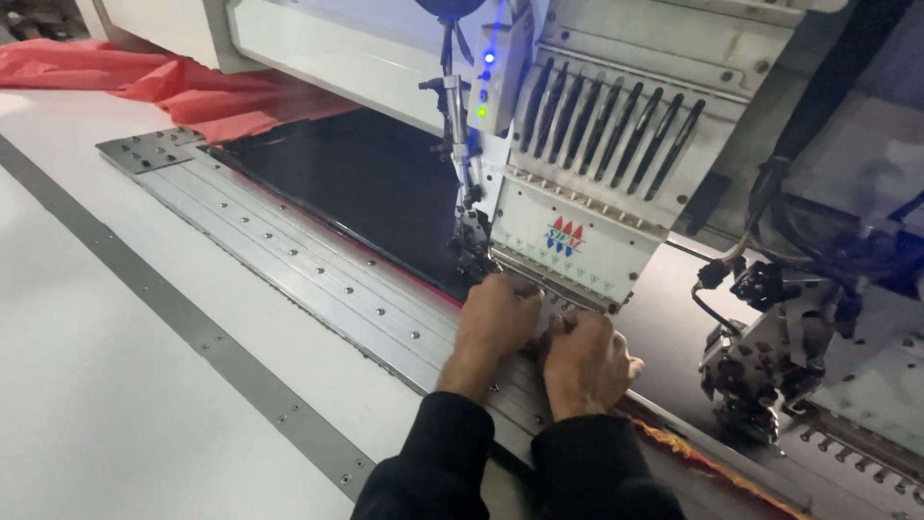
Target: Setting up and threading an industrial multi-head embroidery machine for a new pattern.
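Note:
Both my hands reach under the white embroidery machine head, at the row of needles along its lower edge. My left hand has its fingers curled up against the needle area. Close beside it, my right hand is bunched with its fingers pinched together at the same spot. What the fingertips hold is hidden; it may be thread. Both sleeves are black. Dark fabric lies stretched in the metal frame under the head.
A white table with a grey metal strip spreads to the left. Red cloth is bunched at the back left. A second machine unit with cables stands to the right. Orange-yellow stitched trim runs near my right forearm.

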